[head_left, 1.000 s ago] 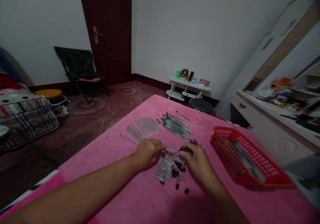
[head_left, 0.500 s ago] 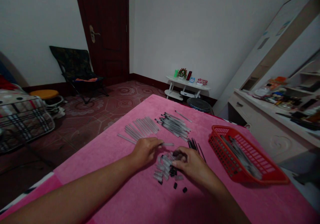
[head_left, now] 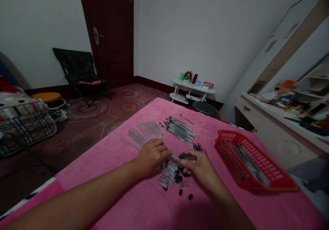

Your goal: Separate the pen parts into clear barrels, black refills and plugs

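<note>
head view: left hand [head_left: 153,157] and right hand [head_left: 199,163] pinch a clear tube [head_left: 175,158], grips nearly closed; black caps [head_left: 178,179] lie nearer.

Pair of forearms [head_left: 102,185], bare, slender, tapering to the wrists [head_left: 132,168]. Left hand [head_left: 153,156], right hand [head_left: 199,163]: bare. Right fingertips [head_left: 183,155]: dark patches, stain or shadow unclear.

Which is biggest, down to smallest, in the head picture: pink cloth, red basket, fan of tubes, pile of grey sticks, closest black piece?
Pink cloth
Red basket
Fan of tubes and pile of grey sticks: too alike to rank
Closest black piece
</note>
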### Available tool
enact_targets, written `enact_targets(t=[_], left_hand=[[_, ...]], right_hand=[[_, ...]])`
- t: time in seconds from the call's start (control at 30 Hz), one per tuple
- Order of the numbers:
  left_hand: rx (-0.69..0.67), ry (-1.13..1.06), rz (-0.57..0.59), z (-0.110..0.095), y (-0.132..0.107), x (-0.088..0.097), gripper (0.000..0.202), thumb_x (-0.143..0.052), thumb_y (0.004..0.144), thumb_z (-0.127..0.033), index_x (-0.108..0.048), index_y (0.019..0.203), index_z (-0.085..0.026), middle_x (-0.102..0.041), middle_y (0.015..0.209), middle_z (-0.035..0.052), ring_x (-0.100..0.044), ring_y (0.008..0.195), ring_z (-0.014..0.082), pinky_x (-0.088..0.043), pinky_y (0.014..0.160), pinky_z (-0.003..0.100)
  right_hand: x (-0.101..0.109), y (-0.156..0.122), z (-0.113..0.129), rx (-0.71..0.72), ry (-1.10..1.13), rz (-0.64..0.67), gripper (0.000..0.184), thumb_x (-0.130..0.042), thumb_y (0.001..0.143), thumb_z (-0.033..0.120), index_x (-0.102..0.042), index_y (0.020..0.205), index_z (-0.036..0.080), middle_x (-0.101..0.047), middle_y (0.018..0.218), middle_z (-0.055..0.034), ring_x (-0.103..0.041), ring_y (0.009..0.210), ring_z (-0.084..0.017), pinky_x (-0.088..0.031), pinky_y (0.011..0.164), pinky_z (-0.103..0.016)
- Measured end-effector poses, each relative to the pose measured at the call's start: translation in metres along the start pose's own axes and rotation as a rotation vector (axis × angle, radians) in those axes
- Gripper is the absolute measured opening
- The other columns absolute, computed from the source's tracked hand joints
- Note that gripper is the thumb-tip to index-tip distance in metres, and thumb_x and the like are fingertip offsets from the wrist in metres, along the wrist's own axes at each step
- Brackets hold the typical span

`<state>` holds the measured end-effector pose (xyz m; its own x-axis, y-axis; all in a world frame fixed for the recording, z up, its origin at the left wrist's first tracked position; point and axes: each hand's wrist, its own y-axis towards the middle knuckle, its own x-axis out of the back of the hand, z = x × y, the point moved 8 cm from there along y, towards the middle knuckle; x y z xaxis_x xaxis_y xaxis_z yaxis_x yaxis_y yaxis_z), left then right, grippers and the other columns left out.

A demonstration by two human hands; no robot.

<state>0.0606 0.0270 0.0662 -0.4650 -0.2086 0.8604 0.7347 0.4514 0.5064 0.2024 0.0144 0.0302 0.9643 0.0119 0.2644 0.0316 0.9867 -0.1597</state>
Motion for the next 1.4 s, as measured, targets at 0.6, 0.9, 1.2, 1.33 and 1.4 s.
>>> enact_targets(t=[0.6, 0.9, 1.2, 1.33, 1.4], left_hand=[[0.165, 0.033, -0.215, 0.067, -0.004, 0.023, 0.024, -0.048, 0.085, -0.016, -0.065, 0.101, -0.017, -0.068, 0.092, 0.0081, -0.060, 0.083, 0.0193, -0.047, 0.075, 0.032], [0.734, -0.502, -0.461, 0.146, -0.021, 0.035, 0.022, -0.063, 0.076, -0.034, -0.071, 0.085, -0.016, -0.066, 0.077, 0.0055, -0.060, 0.067, 0.0167, -0.050, 0.062, 0.030], [1.264, -1.140, -0.364, 0.178, -0.057, -0.024, 0.051, -0.078, 0.062, -0.020, -0.042, 0.098, -0.018, -0.064, 0.059, -0.0015, -0.064, 0.047, 0.0175, -0.056, 0.052, 0.032], [1.299, -1.106, -0.306, 0.179, -0.060, -0.032, 0.054, -0.072, 0.071, -0.018, -0.032, 0.108, -0.020, -0.066, 0.061, -0.0005, -0.066, 0.048, 0.0185, -0.057, 0.053, 0.034], [1.310, -1.036, -0.253, 0.179, -0.062, -0.034, 0.053, -0.068, 0.075, -0.020, -0.030, 0.111, -0.020, -0.066, 0.060, 0.0004, -0.066, 0.049, 0.0199, -0.056, 0.051, 0.034]], right_hand=[[0.068, -0.020, 0.041, 0.073, -0.293, 0.085, 0.024, -0.061, 0.070, 0.039, -0.068, 0.069, 0.015, -0.061, 0.056, -0.0032, -0.055, 0.049, -0.014, -0.043, 0.049, -0.026], [0.108, -0.017, 0.049, 0.105, -0.496, -0.195, 0.018, -0.058, 0.065, 0.034, -0.066, 0.067, 0.017, -0.068, 0.070, -0.0061, -0.061, 0.067, -0.020, -0.045, 0.062, -0.028], [0.106, -0.001, 0.010, -0.061, -0.858, -0.141, 0.012, -0.055, 0.067, 0.018, -0.062, 0.057, 0.017, -0.066, 0.057, -0.0046, -0.059, 0.053, -0.016, -0.037, 0.050, -0.024], [0.099, 0.000, -0.015, -0.233, -0.814, -0.066, 0.024, -0.053, 0.070, 0.017, -0.055, 0.046, 0.017, -0.061, 0.045, -0.0055, -0.055, 0.041, -0.014, -0.035, 0.045, -0.023], [0.097, 0.000, -0.022, -0.265, -0.809, -0.049, 0.027, -0.053, 0.072, 0.019, -0.054, 0.045, 0.017, -0.061, 0.044, -0.0061, -0.056, 0.041, -0.014, -0.035, 0.046, -0.023]])
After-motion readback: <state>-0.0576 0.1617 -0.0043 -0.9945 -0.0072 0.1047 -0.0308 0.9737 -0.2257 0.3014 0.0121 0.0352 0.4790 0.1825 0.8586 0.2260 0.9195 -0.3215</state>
